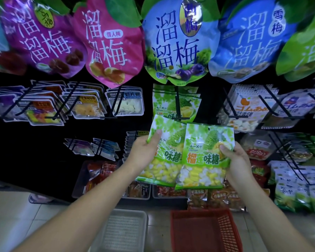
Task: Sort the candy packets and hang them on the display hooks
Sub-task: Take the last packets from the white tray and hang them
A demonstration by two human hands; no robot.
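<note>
I hold two green durian candy packets side by side in front of the display rack. My left hand grips the left packet by its left edge, thumb on the front. My right hand grips the right packet by its right edge; this packet overlaps the left one. Just above them, matching durian packets hang on a black display hook. The hang hole of the right packet shows near its top edge.
Large plum snack bags hang along the top row. Clear candy packets fill hooks at left, white packets at right. On the floor stand a white basket and a red basket. Snack trays line the bottom shelf.
</note>
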